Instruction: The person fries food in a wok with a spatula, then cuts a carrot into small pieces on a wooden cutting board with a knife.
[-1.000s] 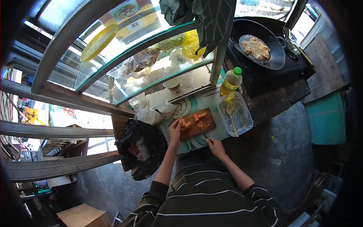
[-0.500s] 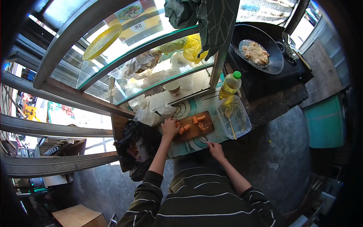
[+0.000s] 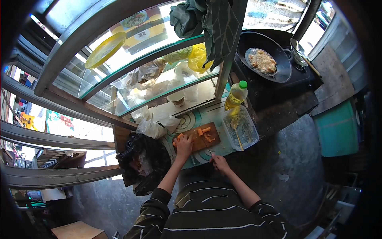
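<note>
A wooden cutting board [image 3: 211, 145] lies on the counter with orange carrot pieces [image 3: 205, 130] and thin orange scraps near its right end. On the board's left part, my left hand [image 3: 184, 148] has its fingers bent down over a piece of carrot [image 3: 178, 139], which they partly hide. Closed around a knife handle is my right hand [image 3: 220, 164], just off the board's near edge. The thin knife blade [image 3: 207, 147] points up and left over the board. Its exact contact with the board is hard to make out.
Right of the board stand a plastic tub [image 3: 251, 142] with a brush-like utensil and a green-capped oil bottle [image 3: 238, 95]. A wok [image 3: 283, 63] with frying food sits on the stove. A black plastic bag [image 3: 155, 153] is at left, a glass display case [image 3: 159, 95] behind.
My right hand has moved left and slightly down, bringing the knife blade over the board. My left hand has shifted right and down on the carrot. The whole view has shifted slightly.
</note>
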The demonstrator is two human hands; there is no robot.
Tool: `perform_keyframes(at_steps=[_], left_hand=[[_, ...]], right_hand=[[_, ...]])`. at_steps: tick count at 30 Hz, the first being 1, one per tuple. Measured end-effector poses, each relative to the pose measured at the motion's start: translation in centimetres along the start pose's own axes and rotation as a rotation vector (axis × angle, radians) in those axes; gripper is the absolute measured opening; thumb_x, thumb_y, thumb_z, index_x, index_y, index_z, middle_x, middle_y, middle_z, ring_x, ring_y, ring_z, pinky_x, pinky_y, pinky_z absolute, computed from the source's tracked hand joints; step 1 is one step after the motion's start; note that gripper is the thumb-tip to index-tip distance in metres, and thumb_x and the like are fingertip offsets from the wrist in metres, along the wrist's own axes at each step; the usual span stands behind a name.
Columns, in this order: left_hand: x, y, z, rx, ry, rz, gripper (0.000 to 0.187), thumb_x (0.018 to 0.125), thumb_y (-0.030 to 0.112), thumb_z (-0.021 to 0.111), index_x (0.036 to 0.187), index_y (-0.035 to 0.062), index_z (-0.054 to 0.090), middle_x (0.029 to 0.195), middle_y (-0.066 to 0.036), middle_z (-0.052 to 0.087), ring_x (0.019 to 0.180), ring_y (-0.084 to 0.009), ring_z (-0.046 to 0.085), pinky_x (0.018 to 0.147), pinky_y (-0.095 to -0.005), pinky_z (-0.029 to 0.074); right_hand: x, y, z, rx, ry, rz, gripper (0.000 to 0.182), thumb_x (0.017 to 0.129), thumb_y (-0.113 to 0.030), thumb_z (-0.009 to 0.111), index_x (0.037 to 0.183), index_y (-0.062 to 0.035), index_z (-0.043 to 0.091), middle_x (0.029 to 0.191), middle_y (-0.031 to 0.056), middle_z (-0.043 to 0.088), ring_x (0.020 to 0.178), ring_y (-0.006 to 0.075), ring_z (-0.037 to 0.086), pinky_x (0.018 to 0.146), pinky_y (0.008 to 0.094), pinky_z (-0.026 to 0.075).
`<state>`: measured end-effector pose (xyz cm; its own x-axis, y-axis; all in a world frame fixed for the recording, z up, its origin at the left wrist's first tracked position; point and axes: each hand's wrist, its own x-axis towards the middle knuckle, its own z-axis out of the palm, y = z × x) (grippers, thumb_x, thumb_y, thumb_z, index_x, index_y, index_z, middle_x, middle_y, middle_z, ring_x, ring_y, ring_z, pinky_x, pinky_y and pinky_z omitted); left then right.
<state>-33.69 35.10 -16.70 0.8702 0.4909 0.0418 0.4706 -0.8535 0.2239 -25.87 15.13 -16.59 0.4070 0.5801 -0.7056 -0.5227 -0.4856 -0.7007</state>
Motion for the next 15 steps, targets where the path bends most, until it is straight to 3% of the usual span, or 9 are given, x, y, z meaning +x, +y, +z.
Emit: perform_keyframes(at_steps=[2,6,8,9,14,15], left_hand=[[-0.3,-0.7,0.6,-0.027,0.021,0.003,0.038,0.07,0.018,0.063,0.106,0.0112,0.055,0.094,-0.005,0.053,0.098,-0.0208,0.046,0.082,-0.0462,0.026],[-0.4,-0.4,-0.7,0.004,0.09,0.026,0.038,0.07,0.016,0.062,0.107,0.0111,0.055,0.095,-0.004,0.053,0.097,-0.0202,0.046,0.081,-0.044,0.025],[-0.3,0.2,-1.6,0.009,0.275,0.065,0.035,0.069,0.015,0.06,0.103,0.0114,0.055,0.091,-0.003,0.056,0.094,-0.0198,0.049,0.078,-0.04,0.027],[-0.2,0.5,-2.1,0.01,0.275,0.057,0.035,0.069,0.015,0.06,0.103,0.0114,0.055,0.091,-0.003,0.056,0.094,-0.0198,0.049,0.078,-0.04,0.027],[-0.5,2.1,-2.1,-0.331,0.3,0.071,0.041,0.065,0.009,0.062,0.106,0.0073,0.052,0.094,-0.004,0.056,0.094,-0.0182,0.049,0.08,-0.0369,0.026],[-0.8,2.8,-2.0,-0.38,0.289,0.045,0.041,0.065,0.006,0.061,0.105,0.0053,0.052,0.094,-0.006,0.056,0.095,-0.0208,0.05,0.081,-0.0365,0.031]], right_hand=[[-0.6,-0.8,0.2,-0.143,-0.012,0.002,0.04,0.088,-0.039,0.041,0.074,-0.0034,0.054,0.052,-0.0017,0.038,0.042,0.0064,0.035,0.039,0.0215,0.029],[-0.6,-0.6,0.1,-0.15,-0.01,-0.02,0.04,0.088,-0.038,0.041,0.074,-0.003,0.055,0.052,-0.0017,0.038,0.042,0.0064,0.035,0.039,0.0214,0.029],[-0.7,-0.6,0.1,-0.113,-0.015,-0.01,0.039,0.088,-0.037,0.041,0.075,-0.0025,0.055,0.051,-0.0015,0.038,0.042,0.0066,0.035,0.039,0.0213,0.03],[-0.8,-0.6,0.0,-0.119,-0.021,-0.008,0.039,0.088,-0.037,0.041,0.075,-0.0025,0.055,0.051,-0.0015,0.038,0.042,0.0066,0.035,0.039,0.0213,0.03],[-1.1,-0.7,-0.2,-0.094,0.028,-0.098,0.04,0.088,-0.036,0.041,0.074,-0.002,0.056,0.05,-0.0009,0.039,0.041,0.0067,0.037,0.038,0.0213,0.03],[-1.1,-0.7,-0.2,-0.097,0.023,-0.097,0.04,0.088,-0.036,0.041,0.074,-0.002,0.056,0.05,-0.0009,0.039,0.041,0.0067,0.037,0.038,0.0213,0.03]])
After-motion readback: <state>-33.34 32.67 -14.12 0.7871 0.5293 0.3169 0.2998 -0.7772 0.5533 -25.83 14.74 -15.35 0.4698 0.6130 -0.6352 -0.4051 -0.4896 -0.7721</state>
